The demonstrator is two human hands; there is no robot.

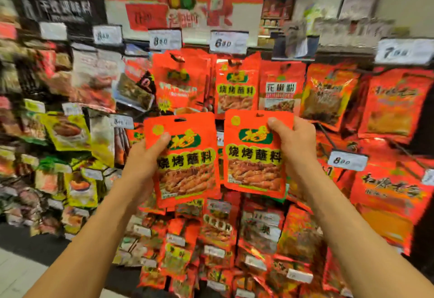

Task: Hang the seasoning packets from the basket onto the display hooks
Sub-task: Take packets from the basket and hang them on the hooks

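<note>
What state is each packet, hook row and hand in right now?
Left hand: gripping the left packet, unhung.
Right hand: gripping the right packet, unhung.
Matching hung packets: on their hook, below the price tag.
Basket: not visible.

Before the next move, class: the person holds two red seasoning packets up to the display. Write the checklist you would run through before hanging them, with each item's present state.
1. Left hand grips the left red foil packet: ok.
2. Right hand grips the right red foil packet: ok.
3. Hang holes in both packet tops unblocked: ok.
4. Matching hanging row of red packets found, directly above: ok.
5. White price tag over that row legible: not ok, blurred.
6. Free room on that row's hook: cannot tell, the hook is hidden.
</note>
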